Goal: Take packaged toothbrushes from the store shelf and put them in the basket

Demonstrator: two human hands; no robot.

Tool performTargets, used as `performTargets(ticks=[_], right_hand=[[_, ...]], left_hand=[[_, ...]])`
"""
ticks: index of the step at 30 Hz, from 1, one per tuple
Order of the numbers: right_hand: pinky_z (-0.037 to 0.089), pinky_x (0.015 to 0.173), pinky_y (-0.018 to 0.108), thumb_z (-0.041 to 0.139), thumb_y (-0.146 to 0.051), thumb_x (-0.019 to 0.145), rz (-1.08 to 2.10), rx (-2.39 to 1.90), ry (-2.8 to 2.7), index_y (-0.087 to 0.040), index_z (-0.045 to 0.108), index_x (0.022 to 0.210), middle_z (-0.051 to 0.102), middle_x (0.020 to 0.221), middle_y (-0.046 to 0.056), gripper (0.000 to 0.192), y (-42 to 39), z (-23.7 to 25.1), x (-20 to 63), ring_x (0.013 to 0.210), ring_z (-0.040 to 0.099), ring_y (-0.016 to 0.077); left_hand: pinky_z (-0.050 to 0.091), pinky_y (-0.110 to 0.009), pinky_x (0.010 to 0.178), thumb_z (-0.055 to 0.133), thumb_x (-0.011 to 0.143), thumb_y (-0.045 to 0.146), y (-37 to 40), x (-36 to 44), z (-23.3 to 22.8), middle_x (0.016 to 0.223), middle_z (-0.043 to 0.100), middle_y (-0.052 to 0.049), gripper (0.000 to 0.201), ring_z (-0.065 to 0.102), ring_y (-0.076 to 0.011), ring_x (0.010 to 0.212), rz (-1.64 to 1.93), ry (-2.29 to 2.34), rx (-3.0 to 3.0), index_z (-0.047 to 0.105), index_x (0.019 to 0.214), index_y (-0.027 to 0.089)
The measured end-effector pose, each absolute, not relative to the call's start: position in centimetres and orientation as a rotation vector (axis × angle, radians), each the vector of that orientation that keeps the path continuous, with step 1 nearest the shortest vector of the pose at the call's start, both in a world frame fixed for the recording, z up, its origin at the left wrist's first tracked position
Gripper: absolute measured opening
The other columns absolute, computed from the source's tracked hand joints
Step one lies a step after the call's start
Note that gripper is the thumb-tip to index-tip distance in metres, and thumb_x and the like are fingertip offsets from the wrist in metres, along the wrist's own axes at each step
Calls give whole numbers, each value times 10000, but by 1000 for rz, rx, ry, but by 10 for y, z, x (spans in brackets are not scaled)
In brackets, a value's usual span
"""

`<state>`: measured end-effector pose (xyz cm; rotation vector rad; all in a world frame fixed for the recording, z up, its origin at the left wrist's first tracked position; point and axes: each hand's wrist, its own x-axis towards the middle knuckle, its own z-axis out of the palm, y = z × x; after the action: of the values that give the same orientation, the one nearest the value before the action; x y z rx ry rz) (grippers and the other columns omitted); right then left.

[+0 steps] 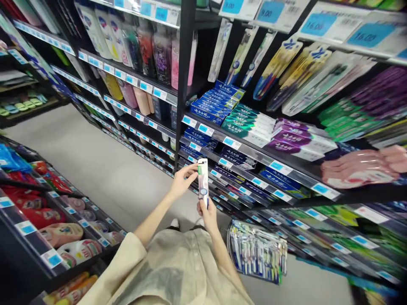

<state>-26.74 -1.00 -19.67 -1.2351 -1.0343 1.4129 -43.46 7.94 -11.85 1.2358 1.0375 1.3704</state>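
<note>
Toothbrush pack (203,182) sits upright btwn both hands, in front of my torso. Right hand (208,212) grips its lower end; left hand (182,180) pinches the top edge. I'd say keep it steady w/ label facing me. Beyond: basket of toothbrushes (257,250) on floor, then toothpaste shelf (254,152).

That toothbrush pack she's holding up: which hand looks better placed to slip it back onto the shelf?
Probably the left hand. Its fingers pinch the top of the toothbrush pack, up nearer the toothpaste shelves. The right hand grips the pack's lower end, closer to the body.
</note>
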Motion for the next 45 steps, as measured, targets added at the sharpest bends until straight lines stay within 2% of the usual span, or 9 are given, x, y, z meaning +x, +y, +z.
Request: performTargets(ticks=[8, 14, 20, 24, 27, 30, 34, 41, 45], right_hand=[[251, 436, 202, 648, -719, 854, 1320, -1318, -1106, -193, 592, 879, 471, 575, -70, 530, -11, -198, -286, 478, 351, 81], [244, 443, 206, 601, -744, 878, 1319, -1274, -1157, -197, 564, 884, 400, 543, -96, 548, 17, -185, -282, 471, 302, 78], [245, 442, 212, 538, -743, 920, 1220, -1260, -1232, -205, 547, 850, 407, 534, -84, 543, 62, -150, -249, 466, 328, 85], [282, 453, 217, 510, -629, 987, 1135, -1209, -1281, -214, 545, 903, 472, 572, -69, 425, 99, -114, -218, 478, 368, 92], [300, 454, 217, 521, -561, 1003, 1005, -1164, -1320, -227, 526, 932, 493, 576, -74, 341, 136, -76, -206, 470, 384, 92], [285, 425, 210, 530, -570, 993, 851, -1128, -1345, -237, 512, 975, 476, 559, -92, 334, 176, -37, -207, 432, 371, 88], [264, 401, 212, 527, -577, 991, 657, -1104, -1345, -244, 489, 1019, 472, 568, -99, 336, 219, 2, -214, 406, 367, 86], [252, 394, 222, 521, -518, 1007, 451, -1081, -1420, -262, 477, 972, 470, 565, -90, 262, 251, 37, -208, 402, 378, 99], [246, 399, 218, 500, -522, 1011, 378, -1102, -1427, -261, 488, 1016, 440, 578, -92, 262, 262, 45, -205, 409, 380, 98]], left_hand=[[563, -269, 746, 669, 906, 264, 74, -455, -124, 1210, 739, -91, 430, 687, -155, 875, 1352, 1107, 1362, 698, 1332, 213], [596, -281, 712, 650, 916, 289, 89, -451, -112, 1219, 715, -87, 442, 695, -160, 850, 1337, 1129, 1376, 681, 1354, 233], [598, -277, 741, 622, 934, 253, 130, -435, -74, 1164, 729, -87, 434, 682, -157, 844, 1377, 1045, 1497, 671, 1364, 219], [595, -287, 740, 623, 945, 250, 178, -418, -36, 1144, 744, -81, 434, 681, -164, 862, 1426, 906, 1644, 655, 1378, 231], [599, -302, 752, 661, 937, 270, 216, -402, -1, 1152, 751, -77, 542, 692, -171, 879, 1448, 774, 1709, 561, 1469, 243], [600, -289, 741, 697, 908, 268, 251, -384, 32, 1168, 744, -71, 707, 691, -171, 887, 1527, 655, 1728, 433, 1563, 249], [601, -293, 766, 669, 908, 242, 290, -362, 62, 1098, 740, -30, 766, 683, -161, 852, 1646, 535, 1749, 364, 1610, 273], [596, -345, 833, 635, 920, 241, 328, -347, 94, 1015, 718, 19, 716, 703, -181, 875, 1753, 494, 1788, 409, 1595, 315], [588, -327, 834, 659, 917, 252, 338, -342, 107, 1046, 731, 14, 722, 721, -193, 935, 1795, 522, 1799, 413, 1595, 283]])
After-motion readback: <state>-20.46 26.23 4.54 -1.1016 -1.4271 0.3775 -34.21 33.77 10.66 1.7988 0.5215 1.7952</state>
